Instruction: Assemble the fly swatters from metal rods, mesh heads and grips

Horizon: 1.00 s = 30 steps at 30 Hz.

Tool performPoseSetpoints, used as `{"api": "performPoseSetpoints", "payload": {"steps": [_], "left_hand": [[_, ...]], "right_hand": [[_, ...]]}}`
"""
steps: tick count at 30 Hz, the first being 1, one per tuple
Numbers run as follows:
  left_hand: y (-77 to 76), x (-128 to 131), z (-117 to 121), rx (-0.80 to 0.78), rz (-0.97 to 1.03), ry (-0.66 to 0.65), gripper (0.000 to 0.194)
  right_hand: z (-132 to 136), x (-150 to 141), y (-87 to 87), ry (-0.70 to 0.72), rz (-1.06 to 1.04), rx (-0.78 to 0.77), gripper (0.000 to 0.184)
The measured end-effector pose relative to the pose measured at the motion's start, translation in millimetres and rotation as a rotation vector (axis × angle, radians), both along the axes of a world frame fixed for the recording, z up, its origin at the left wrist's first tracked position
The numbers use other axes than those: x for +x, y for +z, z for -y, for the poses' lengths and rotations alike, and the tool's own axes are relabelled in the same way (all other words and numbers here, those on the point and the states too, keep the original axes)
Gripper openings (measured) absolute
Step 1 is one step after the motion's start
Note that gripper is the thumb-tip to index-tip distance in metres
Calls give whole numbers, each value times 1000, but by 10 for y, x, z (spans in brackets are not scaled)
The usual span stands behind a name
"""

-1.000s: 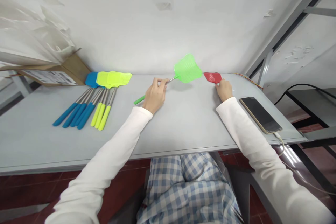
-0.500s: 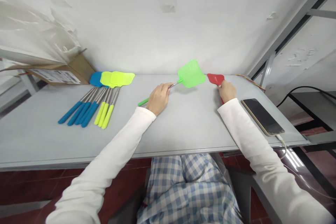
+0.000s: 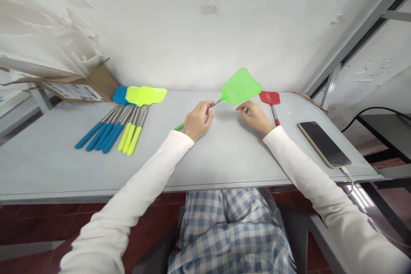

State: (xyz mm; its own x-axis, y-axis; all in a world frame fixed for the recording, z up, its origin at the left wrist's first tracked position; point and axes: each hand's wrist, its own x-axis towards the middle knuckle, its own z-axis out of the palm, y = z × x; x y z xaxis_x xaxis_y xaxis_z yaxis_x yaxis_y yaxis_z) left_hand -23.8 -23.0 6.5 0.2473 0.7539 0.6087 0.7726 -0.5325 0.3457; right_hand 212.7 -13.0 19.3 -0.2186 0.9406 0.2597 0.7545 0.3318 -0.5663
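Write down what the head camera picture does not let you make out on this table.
Head view:
Middle of the green swatter's handle: hidden by the left hand.
Blue swatter heads: partly hidden beneath the yellow swatter heads.
Box label: print too small to read.

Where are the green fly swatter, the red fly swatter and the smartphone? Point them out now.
green fly swatter (image 3: pixel 241 87): head view, on its mesh head.
red fly swatter (image 3: pixel 269 98): head view, on its mesh head.
smartphone (image 3: pixel 323 144): head view, on its dark screen.
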Motion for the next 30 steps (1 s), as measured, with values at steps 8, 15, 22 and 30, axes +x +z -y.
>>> {"api": "performPoseSetpoints", "payload": {"steps": [8,15,22,30], "left_hand": [[3,176,92,-62,-112,-61,35],[-28,345,46,-126,-376,52,43],[16,335,-10,-82,-501,32,39],[77,303,0,-88,-549,23,40]], "right_hand": [[204,-699,-94,181,-1063,-209,47],[149,-565,-90,64,-1180,-329,35],[90,-504,-21,53,-1245,-393,27],[91,-475,27,85,-1271,-399,26]]}}
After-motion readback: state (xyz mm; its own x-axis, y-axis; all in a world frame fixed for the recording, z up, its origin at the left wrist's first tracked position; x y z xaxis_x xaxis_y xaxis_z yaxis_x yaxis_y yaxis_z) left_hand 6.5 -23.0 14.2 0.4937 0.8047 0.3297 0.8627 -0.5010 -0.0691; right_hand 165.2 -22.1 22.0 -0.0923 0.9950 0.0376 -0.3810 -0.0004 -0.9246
